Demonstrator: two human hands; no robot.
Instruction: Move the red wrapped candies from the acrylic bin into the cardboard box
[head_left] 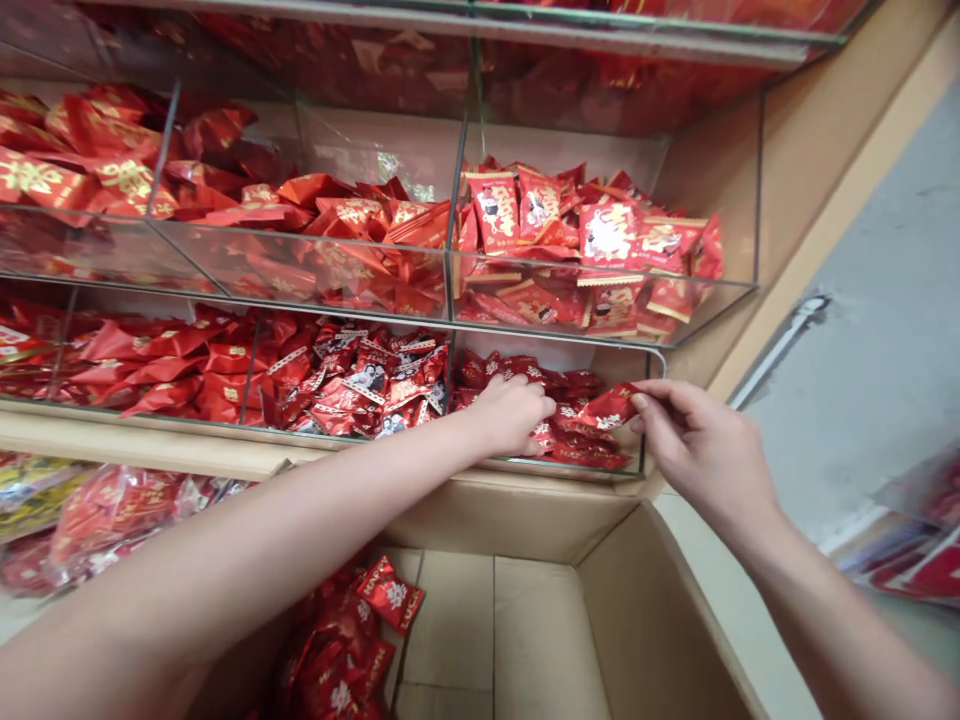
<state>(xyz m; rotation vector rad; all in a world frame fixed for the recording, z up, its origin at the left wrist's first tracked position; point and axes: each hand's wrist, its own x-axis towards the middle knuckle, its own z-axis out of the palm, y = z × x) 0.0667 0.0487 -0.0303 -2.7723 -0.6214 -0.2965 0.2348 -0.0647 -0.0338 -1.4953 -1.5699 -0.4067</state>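
My right hand pinches the end of a red candy packet between thumb and fingertips, at the right side of the lower right compartment. My left hand reaches into that compartment from the left, its fingers curled down among the packets. What those fingers hold, if anything, is hidden. More red packets with pale print lie around both hands, behind a low clear front wall. Below my arms stands an open cardboard box; red packets with gold lettering lie in its left part, partly covered by my left forearm.
Clear dividers split the shelves into compartments of red packets. Above the hands is a compartment of square red packets; to its left lie larger red bags. Plastic-wrapped goods sit at lower left. A wooden side panel bounds the right.
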